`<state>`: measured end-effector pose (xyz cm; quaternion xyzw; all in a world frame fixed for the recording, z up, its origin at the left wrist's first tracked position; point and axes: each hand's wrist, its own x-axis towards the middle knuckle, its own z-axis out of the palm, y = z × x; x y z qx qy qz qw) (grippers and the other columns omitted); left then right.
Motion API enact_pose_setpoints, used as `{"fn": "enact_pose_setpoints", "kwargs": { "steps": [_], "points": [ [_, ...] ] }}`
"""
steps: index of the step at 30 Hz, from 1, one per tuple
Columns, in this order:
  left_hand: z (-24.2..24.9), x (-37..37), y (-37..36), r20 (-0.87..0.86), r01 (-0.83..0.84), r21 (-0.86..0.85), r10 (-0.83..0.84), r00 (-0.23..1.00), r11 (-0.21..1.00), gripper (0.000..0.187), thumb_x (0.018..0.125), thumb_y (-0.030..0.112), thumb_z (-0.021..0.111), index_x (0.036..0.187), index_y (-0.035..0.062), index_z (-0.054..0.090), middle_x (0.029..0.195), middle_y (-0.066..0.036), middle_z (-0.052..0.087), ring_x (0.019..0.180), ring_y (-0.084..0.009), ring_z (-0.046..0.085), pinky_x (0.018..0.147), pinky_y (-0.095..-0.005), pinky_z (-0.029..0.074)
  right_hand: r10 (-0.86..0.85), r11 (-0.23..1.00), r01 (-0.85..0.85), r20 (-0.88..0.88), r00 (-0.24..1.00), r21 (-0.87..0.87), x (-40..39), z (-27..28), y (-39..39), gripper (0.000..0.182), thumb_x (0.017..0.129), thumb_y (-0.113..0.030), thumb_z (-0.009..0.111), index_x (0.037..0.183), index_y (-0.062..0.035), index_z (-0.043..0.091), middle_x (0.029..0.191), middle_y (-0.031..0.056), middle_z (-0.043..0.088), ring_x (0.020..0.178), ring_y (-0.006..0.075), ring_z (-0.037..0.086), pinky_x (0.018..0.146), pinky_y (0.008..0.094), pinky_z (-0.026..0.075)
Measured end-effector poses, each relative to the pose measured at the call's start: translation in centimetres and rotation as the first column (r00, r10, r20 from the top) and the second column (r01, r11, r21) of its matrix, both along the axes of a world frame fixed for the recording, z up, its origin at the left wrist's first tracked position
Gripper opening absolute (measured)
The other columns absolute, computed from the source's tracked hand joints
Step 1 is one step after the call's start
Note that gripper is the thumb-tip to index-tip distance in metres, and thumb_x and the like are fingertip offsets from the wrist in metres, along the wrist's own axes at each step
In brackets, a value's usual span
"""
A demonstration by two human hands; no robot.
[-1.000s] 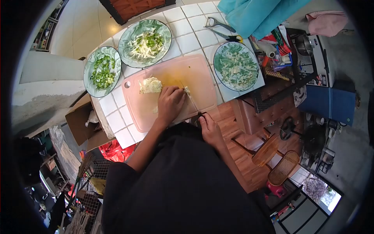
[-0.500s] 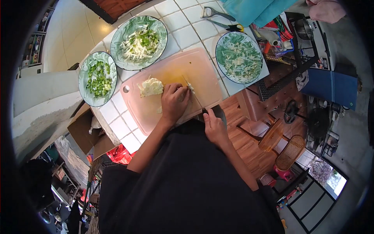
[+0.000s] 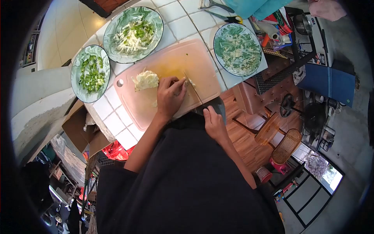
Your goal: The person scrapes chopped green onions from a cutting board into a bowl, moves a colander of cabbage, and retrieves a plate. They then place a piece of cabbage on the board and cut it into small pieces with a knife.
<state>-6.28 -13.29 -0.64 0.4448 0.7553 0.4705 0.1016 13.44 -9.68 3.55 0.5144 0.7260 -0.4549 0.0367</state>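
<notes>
A pink cutting board (image 3: 128, 105) lies on the white tiled counter. My right hand (image 3: 214, 120) is wrapped round the dark handle of a knife (image 3: 194, 90), whose blade reaches across the board. Curled fingers of my left hand (image 3: 170, 95) press a small piece of cabbage, mostly hidden, against the board beside the blade. Thin white cabbage shreds (image 3: 192, 82) sit at the blade's other side. To the left of my left hand rests a larger chunk of cabbage (image 3: 145, 80), untouched.
Beyond the board stand a bowl of white and green shreds (image 3: 106, 41) and, at left, a bowl of chopped greens (image 3: 74, 82). A green patterned plate (image 3: 217, 50) with pale shreds is at right. A peeler (image 3: 212, 4) and scissors (image 3: 233, 19) lie behind it.
The whole view has shifted slightly, with the board and bowls now a little higher and further left. Both hands keep their places at the cabbage and the knife.
</notes>
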Motion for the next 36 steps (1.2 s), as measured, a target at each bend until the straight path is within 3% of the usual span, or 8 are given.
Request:
{"fn": "enact_pose_setpoints", "kwargs": {
  "steps": [5, 14, 16, 19, 26, 36],
  "points": [
    [-0.5, -0.1, 0.1, -0.007, -0.018, 0.017, 0.018, 1.000, 1.000, 0.013, 0.076, 0.003, 0.077, 0.089, 0.0017, 0.073, 0.087, -0.010, 0.063, 0.082, -0.0270, 0.059, 0.071, -0.0370, 0.049, 0.002, 1.000, -0.003, -0.056, 0.998, -0.007, -1.2, 0.5, 0.4, 0.033, 0.106, -0.034, 0.040, 0.096, -0.0037, 0.048, 0.076, 0.0301, 0.061, 0.083, 0.0537, 0.057, 0.065, 0.0604, 0.041],
    [-0.7, 0.0, -0.1, 0.009, -0.004, 0.027, 0.003, 1.000, 1.000, 0.014, 0.076, 0.001, 0.076, 0.089, 0.0006, 0.073, 0.089, -0.010, 0.064, 0.084, -0.0277, 0.060, 0.073, -0.0370, 0.050, 0.063, 0.998, -0.063, 0.048, 0.997, -0.008, -1.7, 1.0, -0.2, 0.032, 0.106, -0.033, 0.040, 0.097, -0.0031, 0.048, 0.074, 0.0303, 0.062, 0.078, 0.0530, 0.060, 0.065, 0.0614, 0.044],
    [-0.6, -0.1, -0.1, 0.006, 0.006, 0.029, -0.006, 1.000, 1.000, 0.013, 0.077, 0.001, 0.076, 0.089, 0.0002, 0.072, 0.089, -0.010, 0.064, 0.085, -0.0278, 0.060, 0.074, -0.0373, 0.050, 0.079, 0.991, -0.091, 0.118, 0.990, 0.102, -2.6, 0.8, -0.4, 0.032, 0.105, -0.033, 0.040, 0.097, -0.0034, 0.049, 0.074, 0.0306, 0.063, 0.077, 0.0529, 0.061, 0.066, 0.0612, 0.047],
    [-0.4, -0.1, -0.3, -0.041, 0.027, 0.061, -0.025, 0.999, 0.998, 0.014, 0.077, 0.000, 0.075, 0.091, -0.0006, 0.072, 0.091, -0.011, 0.065, 0.085, -0.0280, 0.060, 0.074, -0.0378, 0.050, 0.080, 0.990, -0.094, 0.133, 0.988, 0.103, -4.1, 1.0, 0.2, 0.032, 0.105, -0.034, 0.040, 0.097, -0.0038, 0.049, 0.075, 0.0310, 0.064, 0.077, 0.0530, 0.061, 0.068, 0.0612, 0.048],
    [0.0, -0.2, -0.9, -0.019, 0.010, 0.016, -0.009, 1.000, 1.000, 0.016, 0.079, 0.002, 0.075, 0.094, -0.0002, 0.072, 0.089, -0.011, 0.063, 0.084, -0.0282, 0.060, 0.074, -0.0380, 0.050, -0.004, 0.997, 0.000, 0.048, 0.999, 0.075, -0.5, 0.4, -1.6, 0.032, 0.105, -0.033, 0.040, 0.095, -0.0032, 0.047, 0.073, 0.0307, 0.061, 0.078, 0.0550, 0.057, 0.065, 0.0626, 0.041],
    [-0.6, -0.3, -0.9, 0.013, 0.003, 0.034, -0.003, 1.000, 0.999, 0.014, 0.078, 0.001, 0.076, 0.091, -0.0007, 0.072, 0.088, -0.011, 0.063, 0.083, -0.0278, 0.060, 0.073, -0.0372, 0.049, 0.031, 0.999, -0.033, 0.031, 0.999, 0.036, -1.4, 1.0, -1.2, 0.033, 0.105, -0.034, 0.041, 0.094, -0.0030, 0.046, 0.072, 0.0295, 0.062, 0.077, 0.0534, 0.059, 0.064, 0.0617, 0.043]
  ]
}}
